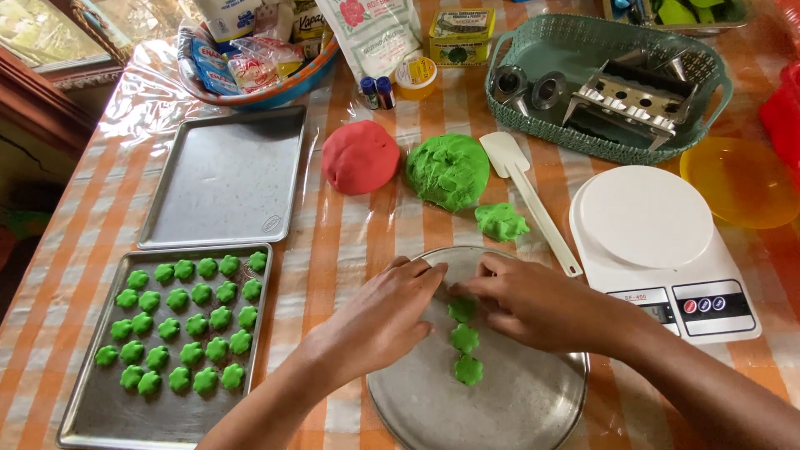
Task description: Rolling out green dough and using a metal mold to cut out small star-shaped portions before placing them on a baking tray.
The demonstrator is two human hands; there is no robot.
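My left hand [385, 315] and my right hand [525, 302] meet over a round metal plate [517, 400], fingertips on a strip of green flower-shaped dough pieces [465, 340]. The fingers pinch the top piece of the strip. A large green dough ball [447, 170] and a small green lump [501, 222] lie beyond the plate. A red dough ball [360, 157] sits to their left. A baking tray [87, 408] on the left holds several rows of green dough flowers [185, 323].
An empty baking tray [225, 177] lies behind the filled one. A white spatula [527, 193], a white kitchen scale [658, 250], a yellow bowl [740, 183], a green basket [533, 125] with metal press parts, and a bowl of packets [250, 58] stand around.
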